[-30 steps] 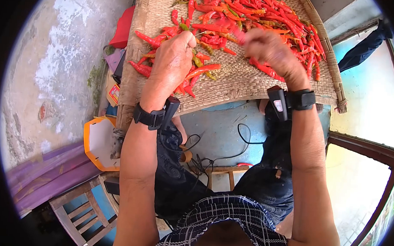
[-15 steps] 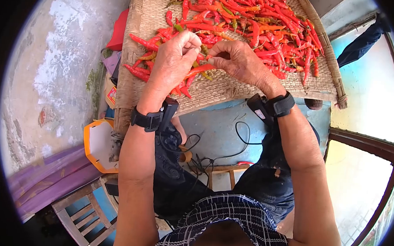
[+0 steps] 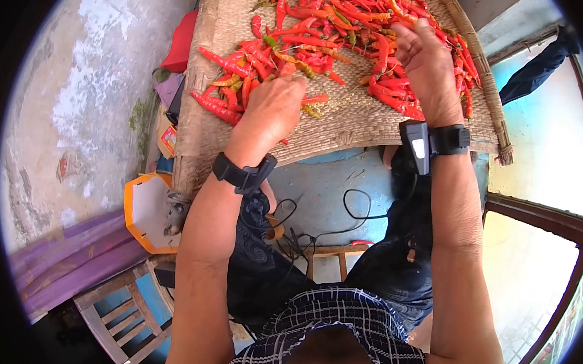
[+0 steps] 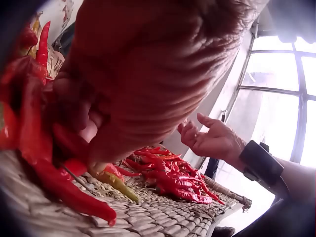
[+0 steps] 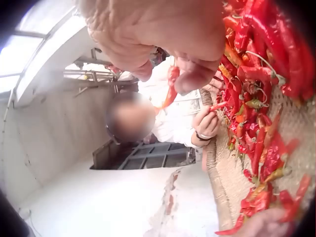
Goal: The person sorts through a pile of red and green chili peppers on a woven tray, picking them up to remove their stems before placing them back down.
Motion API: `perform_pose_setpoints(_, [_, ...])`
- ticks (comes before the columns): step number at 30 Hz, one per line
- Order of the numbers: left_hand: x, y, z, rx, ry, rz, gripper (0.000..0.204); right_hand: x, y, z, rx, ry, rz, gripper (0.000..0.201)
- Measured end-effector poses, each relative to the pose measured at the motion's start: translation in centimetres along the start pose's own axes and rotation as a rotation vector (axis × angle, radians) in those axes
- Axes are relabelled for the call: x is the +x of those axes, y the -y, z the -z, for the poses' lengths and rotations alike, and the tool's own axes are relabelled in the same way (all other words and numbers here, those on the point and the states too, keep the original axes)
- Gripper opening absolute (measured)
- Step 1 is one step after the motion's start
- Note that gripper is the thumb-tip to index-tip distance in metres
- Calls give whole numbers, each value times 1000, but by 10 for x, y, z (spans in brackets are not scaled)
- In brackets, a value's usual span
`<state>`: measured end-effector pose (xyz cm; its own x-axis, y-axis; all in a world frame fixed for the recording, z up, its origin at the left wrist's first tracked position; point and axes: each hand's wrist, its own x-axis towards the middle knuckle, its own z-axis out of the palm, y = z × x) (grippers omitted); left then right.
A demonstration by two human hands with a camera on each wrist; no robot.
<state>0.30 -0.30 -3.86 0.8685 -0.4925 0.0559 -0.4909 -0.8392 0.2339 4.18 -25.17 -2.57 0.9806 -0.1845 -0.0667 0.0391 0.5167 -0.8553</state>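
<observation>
My left hand (image 3: 272, 112) reaches down into the smaller heap of red chillies at the left of the woven tray (image 3: 347, 129). In the left wrist view its curled fingers pinch a red chilli (image 4: 69, 140). Above the larger heap (image 3: 392, 88), my right hand (image 3: 429, 67) is raised, its fingers parted and loosely bent. A red-orange chilli (image 5: 172, 89) shows beyond the gap between its thumb and fingers in the right wrist view; whether it touches them is unclear. An orange chilli (image 3: 315, 99) lies beside my left hand.
Across the tray another person's hand (image 5: 206, 122) holds a small red chilli. A peeling wall (image 3: 91, 105) stands at the left, with an orange-rimmed container (image 3: 151, 214) low beside the tray. Windows (image 3: 531, 260) stand at the right; black cables (image 3: 295, 241) lie below the tray.
From close together half a second ago, my hands have moved apart. The right went up and right to the larger heap; the left came down onto the smaller heap.
</observation>
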Motion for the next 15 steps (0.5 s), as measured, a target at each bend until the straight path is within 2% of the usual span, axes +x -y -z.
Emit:
perform_pose_setpoints(2, [2,3,1,-85,-34,1,6,-11,-7,-5,-256,-36,-4,30])
perform_pose_setpoints(3, [2,3,3,-108,-35,19,6,-17,-8,-9,-254,-40,-3,30])
perform_pose_setpoints(5, [1,-1,6,-134,-32,38,6,-23,-11,-13,-488,232,-6,36])
perform_pose_setpoints(7, [-2,-6,7,-47,-17,-26,8,-23,-24,-14,-522,249,7,29])
perform_pose_setpoints(9, [-1,-7,4,11,6,-34,8,-24,-30,-16,-960,406,187,23])
perform_pose_setpoints(11, [0,-8,1,69,24,-41,9,-32,-32,-21,-974,473,193,20])
perform_pose_setpoints(13, [1,-7,0,22,-1,14,8,-37,-48,-19,-1177,650,290,23])
perform_pose_setpoints(14, [1,-6,2,23,0,15,8,-40,-60,-15,-1219,668,549,21])
perform_pose_setpoints(15, [1,-6,6,-57,-12,2,8,-43,-59,-17,-1217,668,549,21])
